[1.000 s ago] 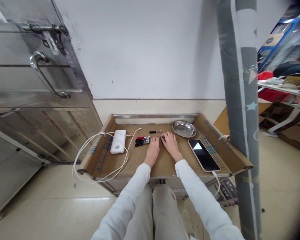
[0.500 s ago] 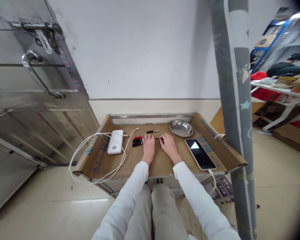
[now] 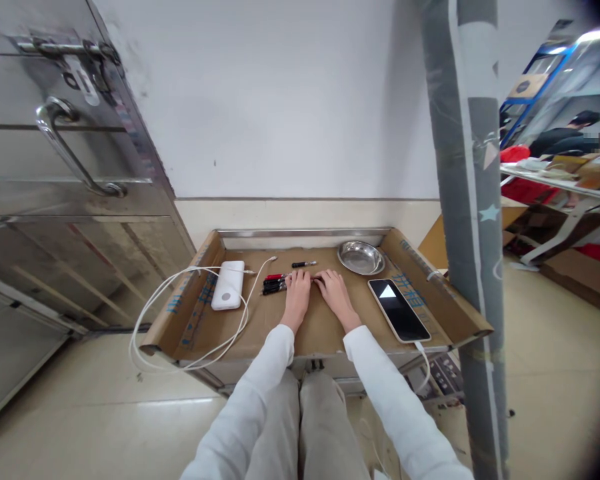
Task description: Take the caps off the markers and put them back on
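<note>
A small bundle of black and red pens [image 3: 274, 285] lies on the cardboard-lined tabletop. My left hand [image 3: 297, 293] rests over the right ends of these pens, its fingers bent down around them. Close beside it, my right hand [image 3: 334, 293] has its fingers curled and pinched near the left fingertips. A thin dark piece shows between the two hands, too small to name. Just beyond them lies a short black pen-like piece with a silvery end [image 3: 304, 265], untouched.
A white power bank [image 3: 229, 285] with a looped white cable [image 3: 147, 320] lies left. At the right are a round metal dish [image 3: 361, 258] and a phone [image 3: 399, 310] with a cable. Raised cardboard sides [image 3: 437, 287] edge the table; a wrapped post [image 3: 473, 200] stands beside it.
My right hand has shifted slightly left, closing the gap to my left hand; less of the thin dark piece shows between them. The view has shifted slightly.
</note>
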Available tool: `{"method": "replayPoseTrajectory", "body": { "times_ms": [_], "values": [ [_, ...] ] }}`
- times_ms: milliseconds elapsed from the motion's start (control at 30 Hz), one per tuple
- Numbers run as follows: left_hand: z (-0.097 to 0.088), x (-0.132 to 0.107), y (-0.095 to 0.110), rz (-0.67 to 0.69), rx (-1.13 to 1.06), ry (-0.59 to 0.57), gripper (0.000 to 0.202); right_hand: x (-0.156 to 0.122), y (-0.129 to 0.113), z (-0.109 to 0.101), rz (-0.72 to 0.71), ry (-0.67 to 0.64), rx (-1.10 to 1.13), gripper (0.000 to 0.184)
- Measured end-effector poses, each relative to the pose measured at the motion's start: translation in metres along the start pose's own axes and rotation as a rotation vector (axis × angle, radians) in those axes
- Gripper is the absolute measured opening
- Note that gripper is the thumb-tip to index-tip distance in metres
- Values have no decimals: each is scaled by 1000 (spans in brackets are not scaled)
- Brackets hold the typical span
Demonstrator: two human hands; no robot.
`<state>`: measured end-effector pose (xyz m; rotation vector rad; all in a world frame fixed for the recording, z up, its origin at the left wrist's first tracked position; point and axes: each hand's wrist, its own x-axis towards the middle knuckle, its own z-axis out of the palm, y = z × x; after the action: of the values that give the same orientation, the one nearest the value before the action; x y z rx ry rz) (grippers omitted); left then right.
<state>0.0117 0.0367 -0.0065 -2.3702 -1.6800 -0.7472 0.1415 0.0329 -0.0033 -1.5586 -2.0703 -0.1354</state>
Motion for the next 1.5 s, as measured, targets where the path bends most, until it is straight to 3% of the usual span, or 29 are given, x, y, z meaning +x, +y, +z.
{"method": "replayPoseTrajectory", "body": {
  "times_ms": [233, 333, 500, 733, 800, 1000, 1233, 1300, 1400, 1500],
  "values": [
    [3, 11, 9, -30, 7, 14, 25, -3, -2, -6, 113, 77, -118, 27],
    [10, 22, 14, -35, 44, 52, 36, -6, 1, -8, 184, 178, -98, 26],
    [19, 30, 14, 14, 56, -1, 40, -9, 6, -11, 212, 279, -11, 26],
    [-4, -6, 9, 333, -141, -131, 20, -16, 2, -15, 137, 276, 127, 26],
    [-12, -16, 8, 285, -167, -107, 18, -21, -2, -17, 111, 272, 152, 27],
    [-28, -29, 2, 13, -148, 112, 20, -35, -14, -26, 37, 216, 105, 27],
    [-32, -34, 3, 71, -150, 131, 21, -38, -22, -34, -17, 92, 145, 30],
    [-34, -35, 3, 46, -134, 134, 22, -39, -24, -36, -79, 14, 230, 39],
    [-38, -38, 1, -80, -88, 138, 22, -41, -26, -36, -159, -82, 355, 69],
    [-43, -43, -2, -239, 11, 109, 20, -44, -22, -31, -101, -88, 337, 75]
  ]
}}
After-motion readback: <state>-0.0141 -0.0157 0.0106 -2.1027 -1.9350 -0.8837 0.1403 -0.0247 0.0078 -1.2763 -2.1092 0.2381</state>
